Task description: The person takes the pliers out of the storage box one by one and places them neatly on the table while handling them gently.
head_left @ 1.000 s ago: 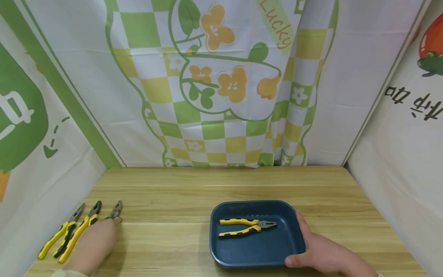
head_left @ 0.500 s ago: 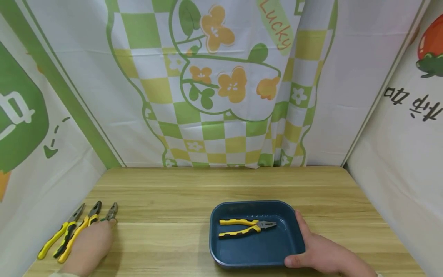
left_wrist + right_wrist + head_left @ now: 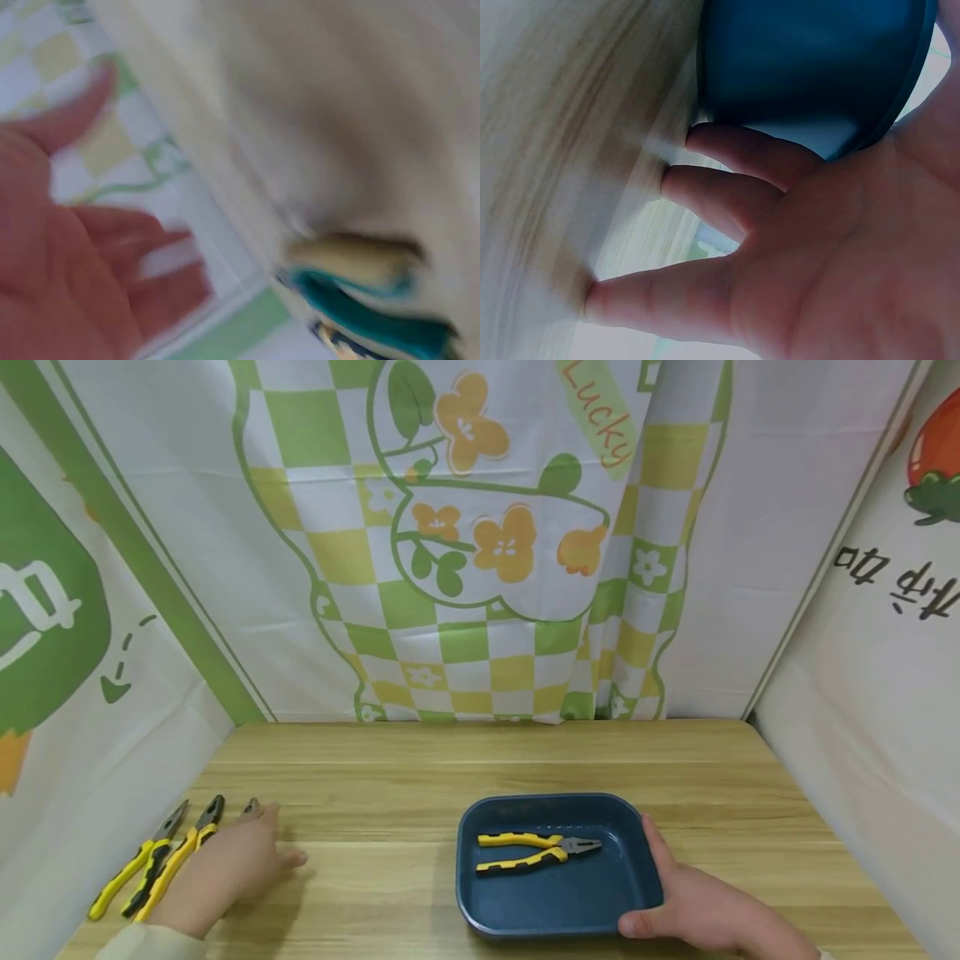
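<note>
My left hand [image 3: 240, 860] hovers over the table at the left, fingers spread, with nothing in its grasp. Under it lie green-handled pliers, their metal jaws [image 3: 252, 807] showing past the hand. In the left wrist view, the teal and beige handles [image 3: 375, 307] of pliers lie apart from the hand, blurred. My right hand [image 3: 693, 897] holds the right end of a dark blue rectangular tray [image 3: 555, 933], thumb at the near corner and a finger along the side. Its other fingertips touch the tabletop in the right wrist view. Yellow-and-black pliers [image 3: 536, 852] lie inside the tray.
Long-nose pliers [image 3: 146, 864] with yellow-and-black handles lie at the table's left edge. Another yellow-handled pair of pliers [image 3: 197, 835] lies beside them, partly hidden by my left hand. Printed cloth [image 3: 480, 635] hangs behind the wooden table [image 3: 367, 810] and along both sides.
My left hand has come away from the green-handled pliers, opened, and shifted right. The pliers' jaws tilted left earlier. The right hand and tray are nearly unmoved.
</note>
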`<state>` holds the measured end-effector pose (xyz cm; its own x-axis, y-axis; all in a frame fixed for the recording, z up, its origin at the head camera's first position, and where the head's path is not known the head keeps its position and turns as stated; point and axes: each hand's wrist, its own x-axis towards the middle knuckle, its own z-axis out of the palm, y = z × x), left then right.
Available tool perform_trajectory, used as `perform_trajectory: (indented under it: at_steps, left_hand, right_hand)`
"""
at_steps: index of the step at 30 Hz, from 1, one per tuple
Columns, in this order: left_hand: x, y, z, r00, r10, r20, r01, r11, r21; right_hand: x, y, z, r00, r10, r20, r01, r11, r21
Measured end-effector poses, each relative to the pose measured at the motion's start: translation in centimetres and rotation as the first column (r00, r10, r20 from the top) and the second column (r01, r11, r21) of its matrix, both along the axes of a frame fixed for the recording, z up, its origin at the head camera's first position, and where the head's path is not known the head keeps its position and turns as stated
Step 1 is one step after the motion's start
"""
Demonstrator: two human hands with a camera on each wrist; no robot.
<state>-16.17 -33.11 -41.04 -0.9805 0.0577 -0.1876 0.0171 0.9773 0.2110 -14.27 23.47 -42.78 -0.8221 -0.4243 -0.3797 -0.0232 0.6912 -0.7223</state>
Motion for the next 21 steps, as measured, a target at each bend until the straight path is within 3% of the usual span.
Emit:
perform_trajectory:
  at_steps: [2,3,5,7,10,12,17,21]
  left_hand:
    - [-0.5,1.6,1.0,0.997,-0.080,0.002,0.079,0.987,0.141]
    - [-0.7,2.5,1.5,0.993,-0.121,0.007,0.117,0.968,0.223]
    - [-1.0,4.2,2.6,0.978,-0.206,0.023,0.184,0.914,0.363]
    - [-1.4,5.8,3.5,0.955,-0.296,0.014,0.257,0.849,0.462]
    - [-2.2,7.9,4.5,0.916,-0.401,0.009,0.329,0.764,0.556]
    - [-2.8,9.1,4.8,0.888,-0.459,0.007,0.367,0.720,0.589]
    - [-3.8,12.2,5.5,0.846,-0.533,0.027,0.400,0.667,0.629]
    - [-4.5,14.5,6.0,0.820,-0.569,0.063,0.400,0.648,0.648]
  right_hand:
    - [0.0,0.0,0.0,1.000,0.004,0.000,-0.004,1.000,0.000]
    - [0.0,0.1,0.0,1.000,0.007,0.000,-0.007,1.000,0.000]
    - [0.0,0.1,0.0,1.000,0.015,-0.003,-0.015,1.000,-0.002]
    - [0.0,0.1,0.0,1.000,0.014,-0.006,-0.014,1.000,0.001]
    - [0.0,0.0,0.1,1.000,0.013,-0.009,-0.013,1.000,0.001]
    - [0.1,-0.1,0.3,1.000,0.013,-0.007,-0.013,1.000,-0.006]
    - [0.1,-0.1,0.4,1.000,0.019,-0.004,-0.020,0.999,-0.026]
    - [0.2,0.0,0.3,1.000,0.017,-0.014,-0.017,1.000,-0.016]
